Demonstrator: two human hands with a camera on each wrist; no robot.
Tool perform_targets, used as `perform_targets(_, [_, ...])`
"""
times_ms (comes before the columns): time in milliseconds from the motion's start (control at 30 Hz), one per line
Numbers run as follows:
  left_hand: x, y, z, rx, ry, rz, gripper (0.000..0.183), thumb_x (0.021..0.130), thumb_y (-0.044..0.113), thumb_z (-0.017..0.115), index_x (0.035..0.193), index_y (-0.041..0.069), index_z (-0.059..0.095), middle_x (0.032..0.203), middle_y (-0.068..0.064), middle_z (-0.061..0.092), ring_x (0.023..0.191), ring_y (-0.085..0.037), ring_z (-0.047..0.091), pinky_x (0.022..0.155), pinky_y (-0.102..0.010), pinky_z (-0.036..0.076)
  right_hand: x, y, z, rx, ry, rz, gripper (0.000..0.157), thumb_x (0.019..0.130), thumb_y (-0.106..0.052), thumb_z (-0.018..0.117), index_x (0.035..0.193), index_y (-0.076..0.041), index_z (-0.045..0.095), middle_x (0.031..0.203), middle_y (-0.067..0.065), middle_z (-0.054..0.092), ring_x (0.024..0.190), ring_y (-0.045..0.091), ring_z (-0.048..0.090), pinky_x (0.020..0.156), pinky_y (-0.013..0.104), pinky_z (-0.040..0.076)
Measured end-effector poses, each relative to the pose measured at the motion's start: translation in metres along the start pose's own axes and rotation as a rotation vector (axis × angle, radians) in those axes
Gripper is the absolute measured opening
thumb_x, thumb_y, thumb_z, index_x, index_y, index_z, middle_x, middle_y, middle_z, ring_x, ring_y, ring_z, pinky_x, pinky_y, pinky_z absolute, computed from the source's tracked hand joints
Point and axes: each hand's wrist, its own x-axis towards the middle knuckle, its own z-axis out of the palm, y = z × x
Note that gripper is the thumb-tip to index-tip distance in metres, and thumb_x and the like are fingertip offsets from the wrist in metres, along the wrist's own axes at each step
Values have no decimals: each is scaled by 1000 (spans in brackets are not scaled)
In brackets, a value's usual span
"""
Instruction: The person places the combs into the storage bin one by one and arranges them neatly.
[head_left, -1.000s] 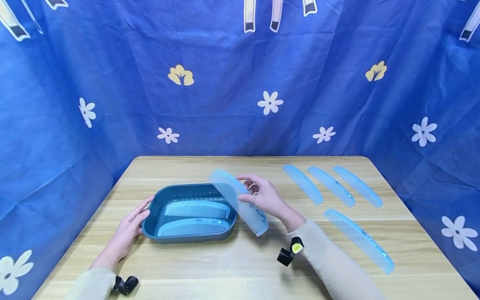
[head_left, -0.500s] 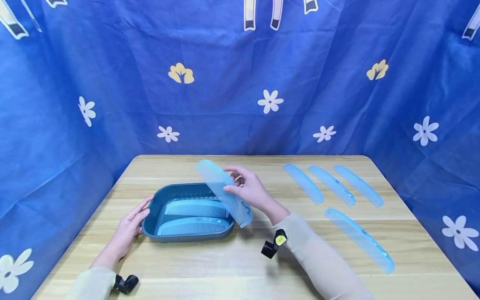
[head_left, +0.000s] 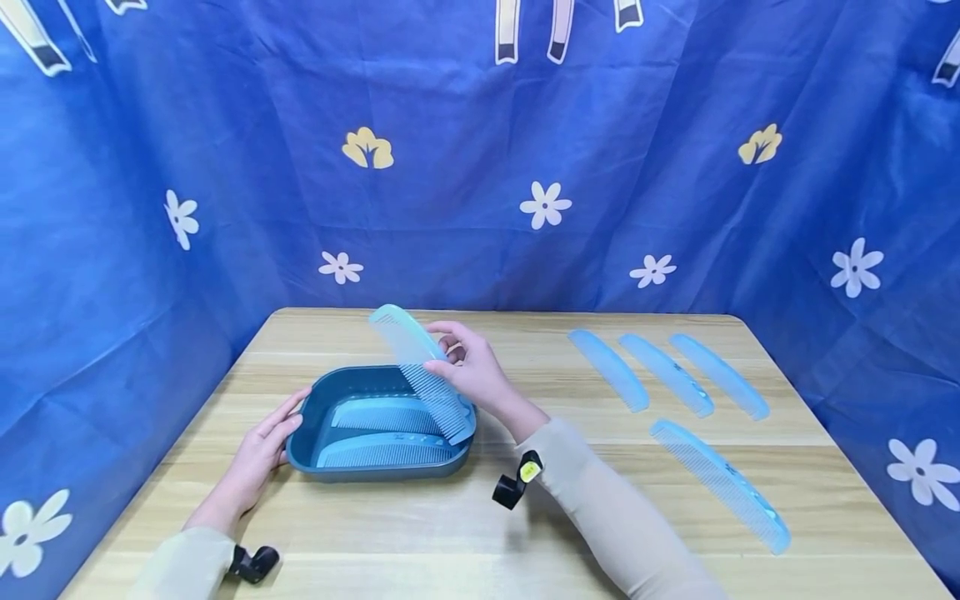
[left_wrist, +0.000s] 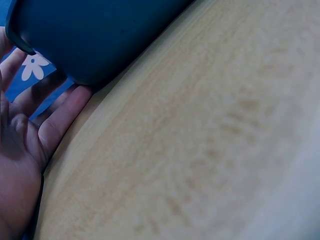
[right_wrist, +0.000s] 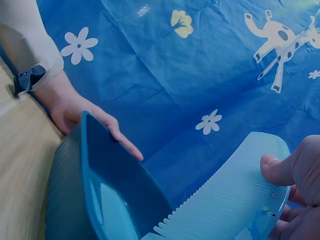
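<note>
Head view: right hand (head_left: 474, 368) pinches 1 of 7 combs (head_left: 422, 380); left hand (head_left: 257, 450), outspread, touches 1 basin (head_left: 378, 475).

- Combs (head_left: 724, 483): translucent light blue, the held comb (right_wrist: 227, 192) with a blue bird-like print (right_wrist: 257, 223)
- Basin (head_left: 378, 477): dark teal
- Backdrop cloth (head_left: 450, 233): royal blue with white flowers (head_left: 545, 205) and yellow tree-like motifs (head_left: 381, 152)
- Tabletop (head_left: 375, 533): pale tan wood grain
- Sleeves (head_left: 600, 500): cream
- Wrist cameras (head_left: 508, 492): black, one with yellow label (head_left: 530, 472)

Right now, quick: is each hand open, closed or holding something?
Left hand: holding the tub at its end.
Right hand: holding a comb between thumb and fingers.
</note>
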Motion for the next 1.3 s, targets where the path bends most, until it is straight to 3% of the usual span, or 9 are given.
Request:
perform_targets(300, [1, -1, 0, -8, 6, -5, 50, 99, 30, 45, 147, 24, 30, 126, 18, 43, 96, -2, 60, 70, -25, 52, 1, 14, 19, -8, -46, 56, 45, 81, -3, 70, 123, -11, 57, 89, 3, 51, 68, 12, 50, 59, 22, 45])
perform_targets(567, [3, -2, -1, -13, -8, 13, 50, 100, 29, 44, 147, 22, 30, 124, 20, 45, 96, -4, 61, 70, -26, 53, 2, 30, 32, -90, -160, -5, 44, 83, -4, 69, 125, -9, 57, 88, 3, 51, 70, 11, 50, 60, 21, 45])
perform_targets(800, [4, -2, -4, -15, -13, 10, 49, 100, 29, 44, 147, 23, 30, 126, 20, 44, 95, -5, 61, 70, -26, 53, 0, 39, 39, -139, -260, 50, 42, 84, -6, 68, 124, -14, 58, 88, 0, 48, 70, 10, 46, 60, 20, 42])
perform_targets(1000, [4, -1, -5, 1, -2, 3, 49, 99, 31, 44, 146, 25, 31, 125, 20, 44, 94, -3, 61, 70, -26, 53, -3, 40, 44, -210, -363, 44, 42, 83, -9, 69, 124, -15, 58, 89, 0, 47, 68, 9, 42, 61, 19, 38])
perform_targets(1300, [1, -1, 0, -13, 8, -4, 50, 99, 30, 45, 146, 24, 31, 120, 23, 47, 93, -2, 61, 69, -25, 53, -7, 41, 49, -310, -455, 69, 40, 84, -16, 69, 122, -23, 60, 90, -6, 49, 75, 8, 46, 66, 19, 42])
